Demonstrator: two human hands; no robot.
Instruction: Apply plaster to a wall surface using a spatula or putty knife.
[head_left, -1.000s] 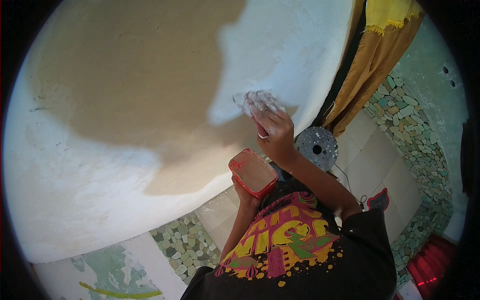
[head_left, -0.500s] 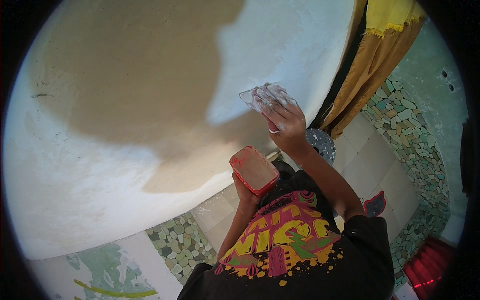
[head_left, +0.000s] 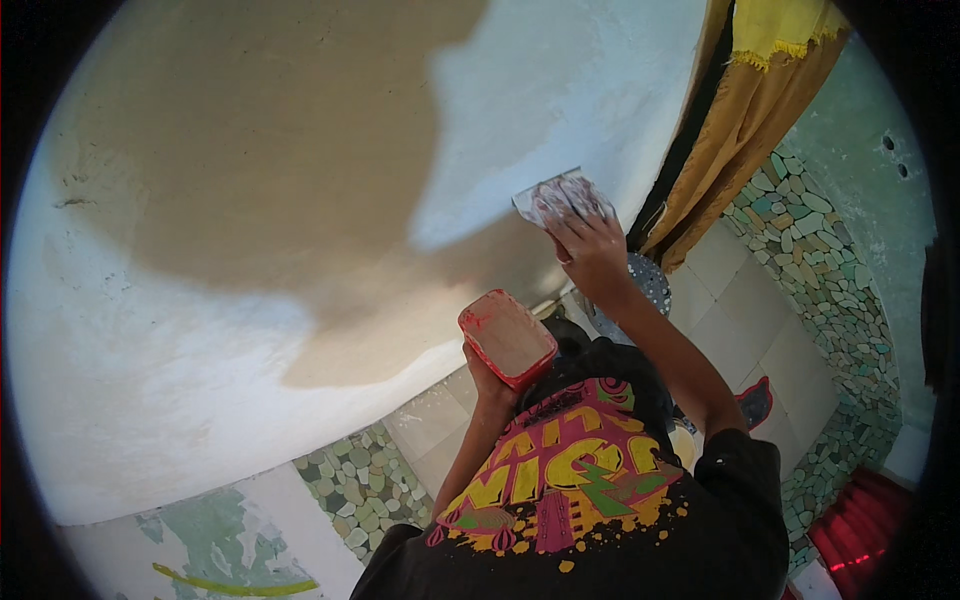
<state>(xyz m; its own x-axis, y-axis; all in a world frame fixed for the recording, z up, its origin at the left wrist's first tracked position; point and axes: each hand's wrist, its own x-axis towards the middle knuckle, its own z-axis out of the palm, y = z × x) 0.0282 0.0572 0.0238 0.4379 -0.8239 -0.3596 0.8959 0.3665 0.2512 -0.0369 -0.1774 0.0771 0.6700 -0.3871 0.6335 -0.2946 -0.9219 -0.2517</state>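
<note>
My left hand grips a red rectangular tub from its left side, in front of my chest. Pale beige paste fills the tub nearly to its smeared rim. Up and to the right, my right hand is closed on a flat scraper, its fingers stretched along the blade. White paste coats the blade and the fingers. The scraper's straight edge lies at the white wall, by the border of a shadow; whether it touches cannot be made out.
A brown and yellow curtain hangs right of the wall. Below it stands a speckled grey round object, partly behind my right forearm. A dark red-edged item lies on the tiled floor. Pebble mosaic borders the tiles. Red fabric is at lower right.
My right hand and the scraper have moved a little to the right, and the blade has turned slightly. My left hand and the tub have stayed nearly still.
</note>
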